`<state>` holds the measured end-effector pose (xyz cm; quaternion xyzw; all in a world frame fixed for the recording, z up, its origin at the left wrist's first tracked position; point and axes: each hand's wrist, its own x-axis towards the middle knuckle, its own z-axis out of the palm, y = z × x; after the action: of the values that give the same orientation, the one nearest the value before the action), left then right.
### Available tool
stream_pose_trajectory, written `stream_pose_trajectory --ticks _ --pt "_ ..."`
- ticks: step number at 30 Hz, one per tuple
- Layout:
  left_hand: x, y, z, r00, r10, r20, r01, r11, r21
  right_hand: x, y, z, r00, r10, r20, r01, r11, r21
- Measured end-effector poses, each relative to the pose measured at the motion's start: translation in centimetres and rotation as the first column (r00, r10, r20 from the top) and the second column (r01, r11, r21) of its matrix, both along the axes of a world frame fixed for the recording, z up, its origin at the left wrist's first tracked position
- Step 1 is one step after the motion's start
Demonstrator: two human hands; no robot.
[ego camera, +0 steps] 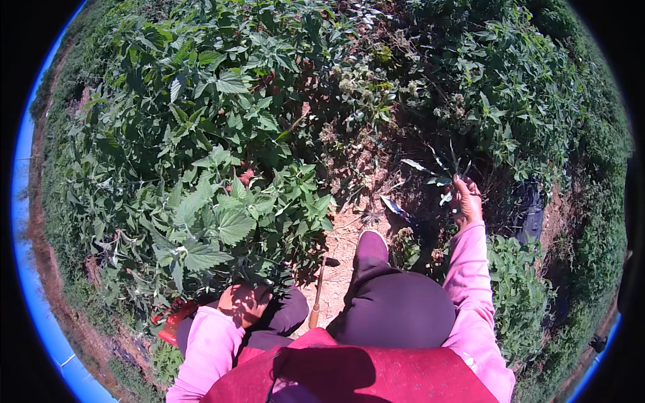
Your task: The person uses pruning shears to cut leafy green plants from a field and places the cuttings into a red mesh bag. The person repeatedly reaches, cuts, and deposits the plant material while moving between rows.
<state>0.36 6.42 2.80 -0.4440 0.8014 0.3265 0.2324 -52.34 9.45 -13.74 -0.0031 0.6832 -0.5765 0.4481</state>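
My right hand (pixel 466 200) reaches forward on the right, its fingers closed on a leafy weed (pixel 445 171) with long narrow leaves. At the lower left, my left hand (pixel 245 304) lies by my knee, close under a large bunch of serrated green leafy stems (pixel 216 221); its fingers are partly hidden by leaves and shade, so its hold cannot be made out. Between my legs a hand tool with a wooden handle (pixel 314 315) and a dark metal head (pixel 331 262) lies on the dry soil.
Dense green plants (pixel 524 90) stand ahead and on both sides. Dried flower heads (pixel 352 85) and bare reddish soil (pixel 340 242) lie between the rows. Black plastic sheeting (pixel 531 214) shows at the right. Something red (pixel 174 325) lies beside my left leg. My purple shoe (pixel 372 244) rests on the path.
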Motion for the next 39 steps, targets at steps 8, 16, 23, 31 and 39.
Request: stream_pose_trajectory --ticks 8,16,23,31,39 --pt "0.8 0.1 -0.4 0.997 -0.034 -0.076 0.034 0.999 0.001 4.4 -1.5 -2.9 0.729 0.682 -0.057 -0.643 0.711 0.284" --pt "2.0 0.6 -1.8 0.998 -0.022 -0.059 0.022 1.000 -0.011 17.5 -7.8 -4.2 -0.655 0.543 -0.525 -0.569 0.102 0.816" --pt "5.6 1.7 -4.4 0.991 0.132 0.018 -0.133 0.964 0.232 13.8 -9.6 -6.9 -0.318 0.684 -0.656 -0.696 0.302 0.652" --pt "0.3 0.9 -0.9 0.992 -0.003 -0.127 -0.003 0.999 -0.049 3.2 -5.6 -2.8 0.887 0.265 -0.379 -0.213 0.961 0.174" --pt "-0.3 1.3 -1.0 0.995 0.019 -0.101 -0.020 1.000 -0.011 12.5 -1.9 -1.6 0.439 0.829 -0.346 -0.764 0.547 0.342"
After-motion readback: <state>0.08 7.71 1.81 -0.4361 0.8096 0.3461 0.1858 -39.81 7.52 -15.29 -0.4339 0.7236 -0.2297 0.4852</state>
